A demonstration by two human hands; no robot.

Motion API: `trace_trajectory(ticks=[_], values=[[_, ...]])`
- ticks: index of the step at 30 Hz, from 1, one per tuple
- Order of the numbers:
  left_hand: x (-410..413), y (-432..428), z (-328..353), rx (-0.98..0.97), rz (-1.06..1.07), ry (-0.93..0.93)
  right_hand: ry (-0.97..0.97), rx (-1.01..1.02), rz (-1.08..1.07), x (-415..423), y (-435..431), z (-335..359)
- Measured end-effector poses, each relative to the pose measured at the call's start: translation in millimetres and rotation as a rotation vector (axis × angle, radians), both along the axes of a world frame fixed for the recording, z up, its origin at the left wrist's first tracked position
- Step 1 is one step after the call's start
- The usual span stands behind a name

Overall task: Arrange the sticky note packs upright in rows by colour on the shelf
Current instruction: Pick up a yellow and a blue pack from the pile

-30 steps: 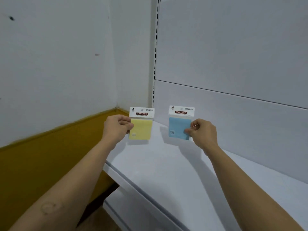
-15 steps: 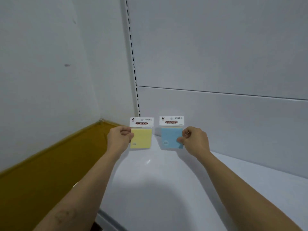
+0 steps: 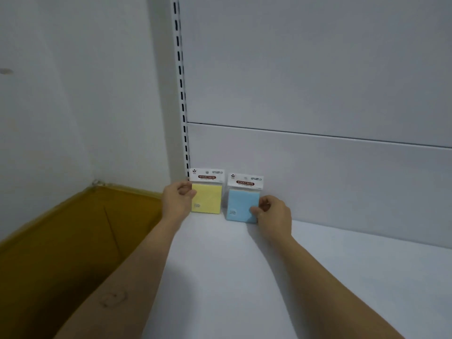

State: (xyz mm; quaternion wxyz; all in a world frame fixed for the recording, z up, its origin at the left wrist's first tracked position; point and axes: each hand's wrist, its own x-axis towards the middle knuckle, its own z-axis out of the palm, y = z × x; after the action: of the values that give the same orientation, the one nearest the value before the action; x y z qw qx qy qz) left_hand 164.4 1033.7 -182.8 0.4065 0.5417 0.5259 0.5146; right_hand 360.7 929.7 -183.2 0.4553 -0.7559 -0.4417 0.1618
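Two sticky note packs are standing upright at the back of the white shelf (image 3: 244, 277), right by the back panel (image 3: 318, 179). The yellow pack (image 3: 207, 198) is on the left, tucked in the corner next to the slotted upright (image 3: 182, 94); the blue pack (image 3: 242, 207) sits just beside it on the right with a thin gap between them. Both have a white header card with "STICKY NOTE" in white letters on a dark red band, plus a little logo top left. The rest of the print is too small to read.

The left hand (image 3: 177, 200) has its fingers curled and pinches the yellow pack's left edge, just under the header. The right hand (image 3: 272, 214) pinches the blue pack's lower right corner, thumb on the front.

Off the shelf's left side there's a mustard-yellow surface (image 3: 73, 241) running along the white wall (image 3: 73, 94).
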Motion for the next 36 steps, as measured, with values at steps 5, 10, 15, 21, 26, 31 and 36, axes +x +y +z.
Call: trace_trajectory(ticks=[5, 10, 15, 21, 26, 31, 36], values=[[4.4, 12.1, -21.6, 0.071, 0.047, -0.052, -0.015, 0.041, -0.068, -16.3, 3.1, -14.4], [1.1, 15.4, -24.6, 0.132, -0.022, 0.080, -0.019, 0.031, -0.027, -14.0, 2.5, -13.4], [-4.2, 8.7, -21.3, 0.055, -0.189, 0.060, -0.051, 0.023, -0.058, -11.1, 7.9, -14.6], [-6.9, 8.6, -22.3, 0.067, -0.168, 0.115, -0.072, 0.035, -0.070, -10.9, 10.3, -15.2], [-2.7, 9.3, -22.3, 0.095, -0.128, 0.161, -0.096, 0.028, -0.085, -11.8, 10.5, -15.4], [-1.0, 11.0, -24.0, 0.101, -0.112, 0.177, -0.116, 0.032, -0.102, -11.5, 10.6, -17.0], [-3.7, 9.5, -23.7, 0.088, -0.136, 0.191, -0.107, 0.033, -0.132, -13.1, 9.8, -16.1]])
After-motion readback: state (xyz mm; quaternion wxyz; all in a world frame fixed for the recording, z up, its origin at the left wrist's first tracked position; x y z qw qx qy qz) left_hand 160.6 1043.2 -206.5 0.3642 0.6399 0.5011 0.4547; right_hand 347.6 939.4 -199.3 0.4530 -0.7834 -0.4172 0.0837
